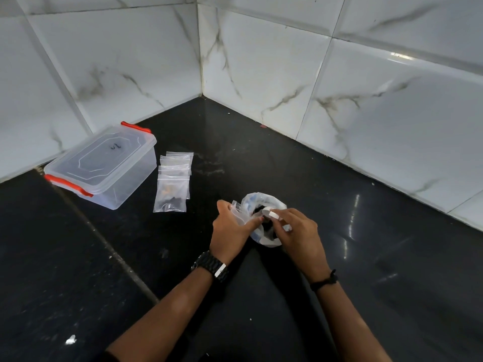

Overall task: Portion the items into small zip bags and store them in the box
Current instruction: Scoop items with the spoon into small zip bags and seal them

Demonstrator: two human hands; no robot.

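Near the middle of the black polished stone worktop, a crumpled white plastic bag with dark contents sits open between both hands. The left hand, with a black watch on its wrist, grips a small clear zip bag at the big bag's left edge. The right hand pinches a small white piece over the big bag's mouth. To the far left lies a row of small clear zip bags, the nearest holding dark and orange bits. Just left of them stands a clear plastic box with red clips, lid on, against the white marbled wall tiles.
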